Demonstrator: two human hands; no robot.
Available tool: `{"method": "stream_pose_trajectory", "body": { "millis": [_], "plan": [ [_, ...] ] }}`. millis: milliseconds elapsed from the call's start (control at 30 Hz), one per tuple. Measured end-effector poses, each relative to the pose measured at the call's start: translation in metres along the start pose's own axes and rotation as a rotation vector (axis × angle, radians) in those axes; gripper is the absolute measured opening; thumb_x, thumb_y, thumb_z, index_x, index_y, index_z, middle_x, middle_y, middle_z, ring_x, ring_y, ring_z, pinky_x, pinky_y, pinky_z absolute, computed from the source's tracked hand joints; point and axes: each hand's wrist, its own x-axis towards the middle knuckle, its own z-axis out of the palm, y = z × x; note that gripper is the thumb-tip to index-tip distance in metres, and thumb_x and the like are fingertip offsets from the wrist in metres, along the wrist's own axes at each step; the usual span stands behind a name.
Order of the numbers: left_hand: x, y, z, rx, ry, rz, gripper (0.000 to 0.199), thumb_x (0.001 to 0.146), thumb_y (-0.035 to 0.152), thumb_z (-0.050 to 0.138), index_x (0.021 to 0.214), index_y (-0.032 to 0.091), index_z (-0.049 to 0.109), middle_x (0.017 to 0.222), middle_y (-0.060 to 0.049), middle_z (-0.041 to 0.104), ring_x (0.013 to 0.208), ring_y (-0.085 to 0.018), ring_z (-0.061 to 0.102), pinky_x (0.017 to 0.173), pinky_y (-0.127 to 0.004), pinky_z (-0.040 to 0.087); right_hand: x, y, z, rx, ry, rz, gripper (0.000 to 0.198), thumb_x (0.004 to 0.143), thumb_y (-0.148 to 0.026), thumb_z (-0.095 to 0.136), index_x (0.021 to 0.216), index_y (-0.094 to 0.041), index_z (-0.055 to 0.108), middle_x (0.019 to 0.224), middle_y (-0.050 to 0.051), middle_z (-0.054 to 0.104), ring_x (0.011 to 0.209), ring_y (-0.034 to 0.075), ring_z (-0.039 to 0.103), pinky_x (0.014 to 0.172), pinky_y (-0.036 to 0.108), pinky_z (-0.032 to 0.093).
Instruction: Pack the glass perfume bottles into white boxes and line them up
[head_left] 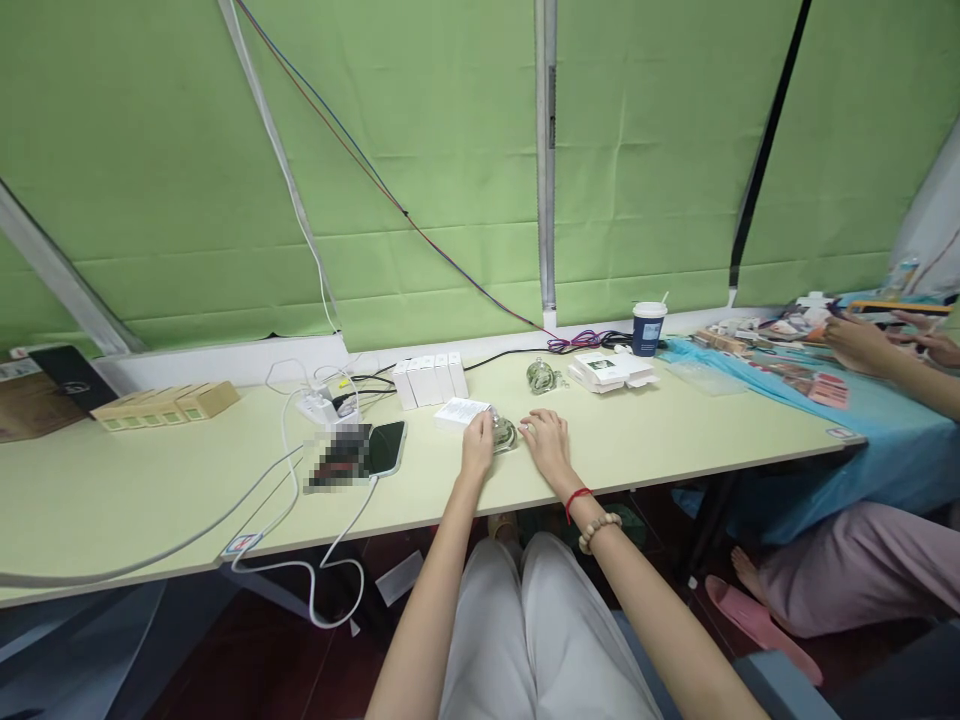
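Note:
My left hand [478,446] is closed at the left side of a small clear package [505,434] with something dark green and coiled inside. My right hand [546,442] is just to its right, with fingertips pinched together; a tiny pale thing seems to be between them, too small to name. Behind my left hand lies a flat white box [459,412] with print on top. A second clear package [540,376] with green contents rests farther back, small clear bits beside it.
White boxes [430,381] stand in a row behind. An opened white carton [611,372] and a paper cup [648,330] are at the back right. Left are a phone [387,448], a power strip [321,408], cables and brown boxes [169,405]. A co-worker's hands [862,345] are far right.

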Motion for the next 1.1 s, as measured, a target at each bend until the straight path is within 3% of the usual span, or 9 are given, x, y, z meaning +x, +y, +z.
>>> {"method": "stream_pose_trajectory", "body": {
  "millis": [100, 233, 433, 533, 733, 967, 1100],
  "plan": [
    [0.000, 0.000, 0.000, 0.002, -0.004, 0.003, 0.033, 0.086, 0.040, 0.030, 0.062, 0.020, 0.040, 0.063, 0.001, 0.048, 0.064, -0.013, 0.045, 0.064, -0.024, 0.038, 0.001, -0.001, 0.001, -0.030, 0.019, 0.012, 0.024, 0.088, -0.029, 0.044, 0.094, -0.020, 0.065, 0.104, 0.007, 0.059, 0.099, 0.020, 0.047, 0.083, 0.033, 0.030],
    [0.000, -0.001, 0.000, 0.003, 0.006, 0.004, 0.033, 0.086, 0.040, 0.031, 0.062, 0.020, 0.040, 0.062, 0.002, 0.047, 0.064, -0.012, 0.045, 0.064, -0.024, 0.037, 0.002, 0.002, 0.007, -0.075, -0.065, 0.021, 0.023, 0.089, -0.026, 0.041, 0.092, -0.019, 0.062, 0.099, 0.007, 0.059, 0.096, 0.020, 0.048, 0.080, 0.032, 0.030],
    [-0.001, 0.001, 0.000, 0.003, 0.007, 0.000, 0.033, 0.086, 0.041, 0.030, 0.061, 0.020, 0.038, 0.061, 0.002, 0.044, 0.062, -0.012, 0.043, 0.062, -0.024, 0.036, 0.003, 0.012, 0.016, -0.064, -0.067, 0.219, 0.025, 0.089, -0.026, 0.039, 0.085, -0.017, 0.062, 0.103, 0.010, 0.059, 0.104, 0.023, 0.048, 0.085, 0.035, 0.027],
    [-0.001, 0.002, 0.000, 0.001, 0.010, 0.001, 0.033, 0.086, 0.041, 0.030, 0.062, 0.020, 0.039, 0.061, 0.002, 0.046, 0.063, -0.013, 0.044, 0.063, -0.024, 0.037, 0.003, 0.016, 0.018, -0.028, -0.101, 0.206, 0.026, 0.090, -0.027, 0.038, 0.085, -0.018, 0.062, 0.097, 0.007, 0.060, 0.099, 0.020, 0.050, 0.086, 0.034, 0.026],
    [-0.001, -0.002, 0.000, 0.001, 0.013, 0.005, 0.034, 0.086, 0.041, 0.031, 0.063, 0.019, 0.044, 0.064, 0.001, 0.051, 0.065, -0.013, 0.047, 0.065, -0.024, 0.037, 0.009, 0.023, 0.018, -0.091, -0.213, 0.170, 0.025, 0.089, -0.031, 0.040, 0.090, -0.021, 0.062, 0.105, 0.007, 0.057, 0.100, 0.021, 0.047, 0.085, 0.035, 0.027],
    [-0.006, -0.001, 0.002, 0.016, 0.020, -0.033, 0.039, 0.088, 0.045, 0.027, 0.065, 0.019, 0.046, 0.066, -0.001, 0.054, 0.066, -0.014, 0.049, 0.065, -0.026, 0.037, 0.029, 0.071, -0.008, -0.168, -0.277, 0.253, 0.026, 0.089, -0.032, 0.038, 0.092, -0.021, 0.062, 0.114, 0.010, 0.055, 0.102, 0.026, 0.044, 0.078, 0.039, 0.031],
    [-0.007, 0.004, -0.001, 0.055, -0.048, -0.054, 0.045, 0.088, 0.050, 0.023, 0.069, 0.019, 0.050, 0.068, -0.003, 0.057, 0.068, -0.016, 0.051, 0.064, -0.027, 0.037, 0.039, 0.105, -0.025, -0.125, -0.357, 0.165, 0.023, 0.088, -0.029, 0.040, 0.087, -0.021, 0.062, 0.106, 0.007, 0.061, 0.100, 0.023, 0.048, 0.077, 0.035, 0.033]
  ]
}}
